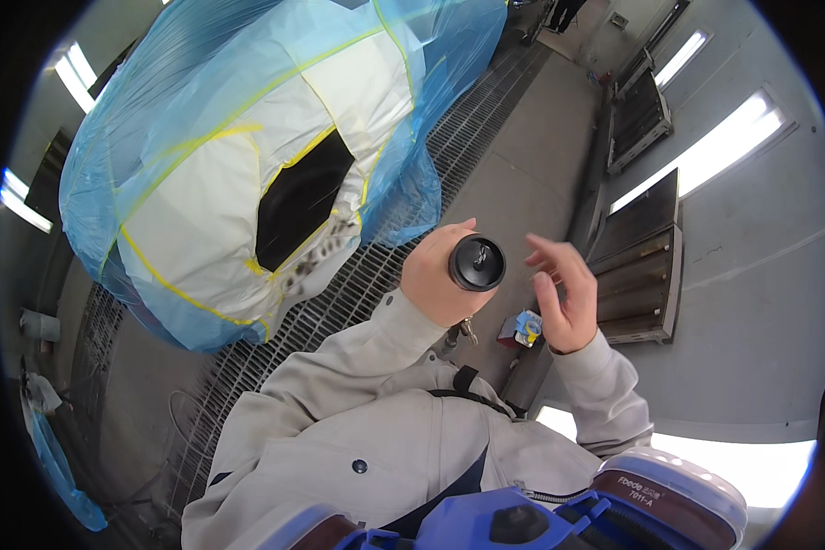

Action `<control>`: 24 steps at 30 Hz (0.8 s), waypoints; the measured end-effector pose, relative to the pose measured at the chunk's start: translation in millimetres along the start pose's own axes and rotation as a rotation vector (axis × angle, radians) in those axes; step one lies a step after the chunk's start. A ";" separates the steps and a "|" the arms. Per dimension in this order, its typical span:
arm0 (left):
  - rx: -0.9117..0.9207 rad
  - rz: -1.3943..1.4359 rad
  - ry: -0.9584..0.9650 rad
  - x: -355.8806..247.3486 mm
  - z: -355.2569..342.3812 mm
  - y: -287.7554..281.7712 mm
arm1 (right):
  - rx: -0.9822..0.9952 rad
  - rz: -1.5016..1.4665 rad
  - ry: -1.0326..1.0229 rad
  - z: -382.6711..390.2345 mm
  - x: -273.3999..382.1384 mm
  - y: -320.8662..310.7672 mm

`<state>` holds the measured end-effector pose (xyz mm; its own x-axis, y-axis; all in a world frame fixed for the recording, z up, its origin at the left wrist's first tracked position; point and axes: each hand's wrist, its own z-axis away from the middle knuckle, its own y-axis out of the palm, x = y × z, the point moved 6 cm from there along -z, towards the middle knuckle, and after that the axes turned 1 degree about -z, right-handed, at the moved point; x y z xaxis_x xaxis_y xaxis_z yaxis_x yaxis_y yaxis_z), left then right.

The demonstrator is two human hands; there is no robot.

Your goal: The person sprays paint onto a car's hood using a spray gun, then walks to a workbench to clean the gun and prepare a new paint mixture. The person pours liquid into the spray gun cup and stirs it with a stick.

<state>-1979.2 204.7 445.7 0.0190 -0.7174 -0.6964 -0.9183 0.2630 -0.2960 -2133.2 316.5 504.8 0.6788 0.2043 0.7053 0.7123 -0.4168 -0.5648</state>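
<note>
My left hand [431, 270] grips a cup with a round black lid [477, 263], seen from above in the middle of the view; a metal fitting, perhaps part of a spray gun, shows beneath it. My right hand [564, 293] is open just right of the cup, fingers apart and slightly curled, holding nothing. Beyond my left hand stands a large object wrapped in blue film [110, 211] and white masking paper [357, 82] with yellow tape. It frames a black panel [302, 197], with dark speckled spray patches along its lower right.
A metal floor grate [477, 119] runs beside the wrapped object and under me. Wall units [642, 284] and lights line the right. A small box [515, 330] lies low by that wall. A bucket [38, 325] is at left, a person's legs [564, 14] far back. A respirator [541, 518] crosses the lower edge.
</note>
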 end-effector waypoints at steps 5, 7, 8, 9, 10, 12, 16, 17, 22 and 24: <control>0.014 -0.041 0.044 3.5 -4.2 7.7 | 0.079 0.537 -0.374 -43.1 55.2 29.4; 0.019 -0.005 -0.010 7.7 -4.3 9.5 | 0.129 0.628 -0.357 -53.1 57.4 39.7; 0.023 0.014 -0.039 9.5 -4.0 9.6 | 0.180 0.677 -0.315 -56.5 54.4 45.0; 0.011 0.012 -0.022 8.1 -3.8 9.0 | 0.146 0.673 -0.344 -59.1 56.2 46.5; 0.015 0.017 -0.033 8.2 -3.2 8.4 | 0.151 0.673 -0.364 -59.5 56.7 48.4; 0.024 0.023 -0.071 8.9 -1.8 5.7 | 0.186 0.673 -0.363 -59.5 54.5 53.0; 0.018 0.136 -0.037 2.0 2.1 -2.0 | 0.249 0.651 -0.452 -59.0 54.0 61.6; 0.030 0.171 -0.056 2.2 2.9 -2.4 | 0.258 0.618 -0.489 -59.3 54.9 62.3; 0.071 0.343 -0.024 -1.8 7.8 -2.9 | 0.333 0.514 -0.710 -59.3 62.2 59.0; 0.089 0.374 -0.004 -4.7 10.0 -3.3 | 0.416 0.471 -0.788 -59.4 66.2 56.8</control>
<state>-1972.3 213.7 443.5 -0.3089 -0.5593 -0.7693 -0.8242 0.5611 -0.0770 -2058.5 253.7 544.9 0.7245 0.6887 -0.0277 0.2447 -0.2946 -0.9238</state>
